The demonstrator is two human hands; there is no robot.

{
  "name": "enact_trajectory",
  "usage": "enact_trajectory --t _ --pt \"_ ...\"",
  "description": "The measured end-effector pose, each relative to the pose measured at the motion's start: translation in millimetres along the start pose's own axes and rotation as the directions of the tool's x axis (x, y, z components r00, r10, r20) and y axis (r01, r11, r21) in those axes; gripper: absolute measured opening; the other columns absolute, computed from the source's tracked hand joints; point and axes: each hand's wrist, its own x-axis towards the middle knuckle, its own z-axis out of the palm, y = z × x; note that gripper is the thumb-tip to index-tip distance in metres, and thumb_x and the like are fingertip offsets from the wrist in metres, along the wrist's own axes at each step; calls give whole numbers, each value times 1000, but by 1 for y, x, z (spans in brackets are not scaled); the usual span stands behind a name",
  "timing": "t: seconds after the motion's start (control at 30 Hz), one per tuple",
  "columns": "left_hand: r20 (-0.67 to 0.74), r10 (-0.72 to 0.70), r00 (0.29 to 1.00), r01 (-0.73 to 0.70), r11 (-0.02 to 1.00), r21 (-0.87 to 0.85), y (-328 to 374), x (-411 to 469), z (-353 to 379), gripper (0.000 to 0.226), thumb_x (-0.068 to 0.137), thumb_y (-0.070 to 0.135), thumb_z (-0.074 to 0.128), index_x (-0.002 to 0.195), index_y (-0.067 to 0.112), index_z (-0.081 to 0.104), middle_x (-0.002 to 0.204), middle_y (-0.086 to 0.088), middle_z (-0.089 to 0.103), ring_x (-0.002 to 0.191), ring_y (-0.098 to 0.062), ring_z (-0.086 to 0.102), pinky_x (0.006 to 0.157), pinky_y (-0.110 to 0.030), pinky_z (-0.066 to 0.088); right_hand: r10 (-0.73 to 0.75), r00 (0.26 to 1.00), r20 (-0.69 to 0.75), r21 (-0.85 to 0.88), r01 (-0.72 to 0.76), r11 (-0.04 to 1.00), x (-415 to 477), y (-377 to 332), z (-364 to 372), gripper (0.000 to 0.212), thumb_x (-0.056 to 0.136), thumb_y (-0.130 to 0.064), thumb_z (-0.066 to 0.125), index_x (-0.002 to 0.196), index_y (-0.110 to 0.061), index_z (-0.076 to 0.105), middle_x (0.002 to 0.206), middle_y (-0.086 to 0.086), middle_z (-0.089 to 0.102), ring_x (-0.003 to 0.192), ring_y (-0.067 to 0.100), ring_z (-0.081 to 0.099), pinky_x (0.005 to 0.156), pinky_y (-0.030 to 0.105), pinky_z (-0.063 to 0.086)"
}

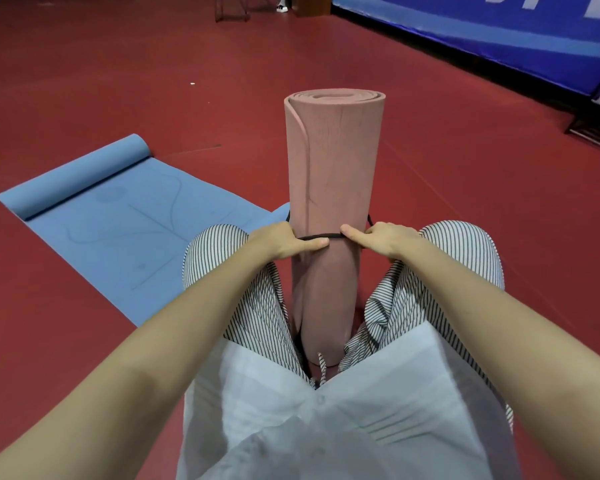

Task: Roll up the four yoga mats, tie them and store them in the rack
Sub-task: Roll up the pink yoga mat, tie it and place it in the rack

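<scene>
A rolled pink yoga mat lies between my knees, its far end pointing away from me. A thin black cord runs across the roll about halfway along. My left hand pinches the cord at the roll's left side. My right hand pinches it at the right side, thumb on the mat. A blue yoga mat lies on the floor to the left, mostly flat, with its far end curled into a small roll.
The floor is dark red sports flooring. A blue padded barrier lines the far right side. A metal frame's legs and someone's shoe show at the far top.
</scene>
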Motion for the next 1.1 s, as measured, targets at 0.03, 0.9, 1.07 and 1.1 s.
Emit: enact_trajectory --t 0.03,0.9,1.07,1.1 --pt "15 -3 1000 3 1000 12 -1 1 0 62 73 84 44 78 23 53 88 3 57 87 -19 53 79 -31 41 9 1000 11 -2 -9 1000 2 0 0 100 73 -88 13 123 -15 59 126 10 59 116 30 54 90 40 38" --pt "-396 123 910 -355 726 -589 -11 1 5 29 76 27 80 73 15 54 67 -1 60 66 -15 54 68 -32 45 -201 967 -158 706 253 662 20 9 15 113 76 -25 78 148 -15 -9 143 -2 27 129 11 33 100 20 29" --pt "-170 30 985 -141 708 -692 -9 19 3 91 64 29 88 132 15 29 99 3 43 93 -17 48 88 -35 45 -185 969 -163 716 245 653 22 6 15 111 70 -30 81 149 -13 5 148 2 28 130 11 34 105 24 31" --pt "-153 76 985 -158 744 -650 -10 21 2 106 64 28 88 144 17 19 111 2 40 103 -14 44 94 -31 40 -178 969 -170 715 246 654 21 5 14 114 68 -34 82 149 -14 5 150 3 25 133 13 31 109 28 29"
